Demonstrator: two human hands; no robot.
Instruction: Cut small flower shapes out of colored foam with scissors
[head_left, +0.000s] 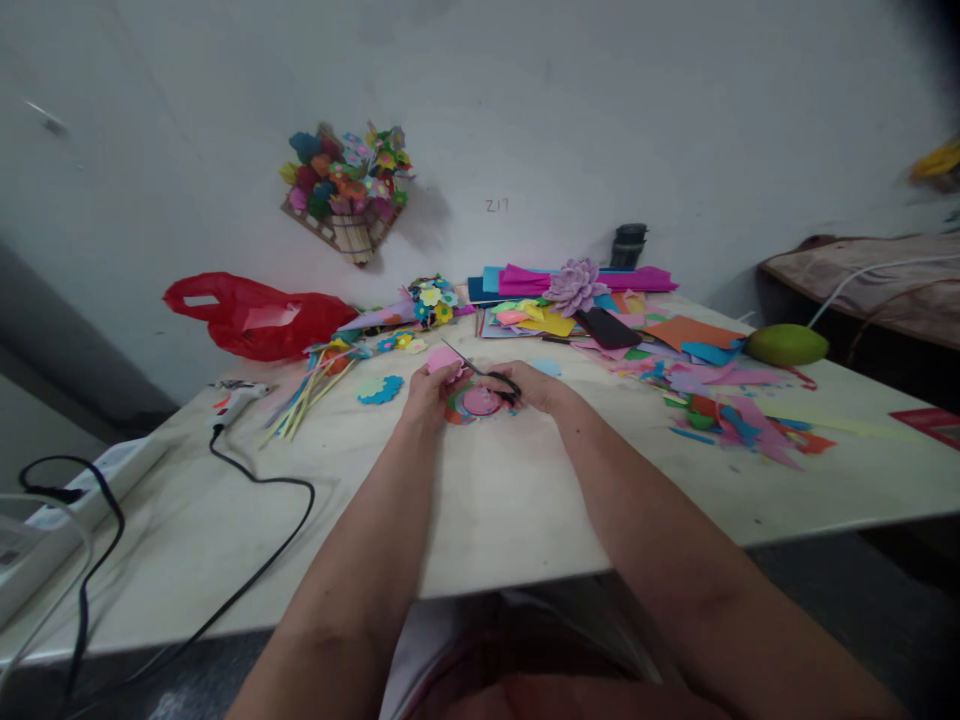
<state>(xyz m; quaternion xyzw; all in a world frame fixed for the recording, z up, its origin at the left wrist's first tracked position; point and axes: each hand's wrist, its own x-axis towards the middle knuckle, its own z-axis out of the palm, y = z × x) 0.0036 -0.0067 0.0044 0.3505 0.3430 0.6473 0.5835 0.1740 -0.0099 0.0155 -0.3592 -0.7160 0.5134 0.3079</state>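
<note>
Seen from my remote station, both bare forearms reach out over the pale bench point(495, 500) and meet near its middle. The left hand point(429, 388) has its grip pinched together on a pink paper piece point(444, 360), held just above the surface. The right hand point(537, 388) has its grip closed around the black handles of the scissors point(501, 384), whose thin blades point up and to the left and meet the pink paper piece; whether the blades stand apart I cannot tell at this size. Directly between the two hands, flat on the bench, lies a pink paper disc point(480, 402) with a red and green rim showing round it. Just left of the left hand lies a blue flower cutout point(381, 390), and beyond it a bundle of sticks point(311, 385) tipped with small paper flowers. A glue gun point(237, 400) rests near the left edge, its black cord point(285, 490) looping across the bench, with a red plastic bag point(251, 318) behind it against the wall. To the right, well apart from the hands, coloured paper scraps point(724, 405) are strewn about, near a stack of coloured sheets point(540, 300), a purple paper flower point(576, 285) and a green fruit point(787, 345). A paper bouquet point(345, 185) hangs on the wall above.
</note>
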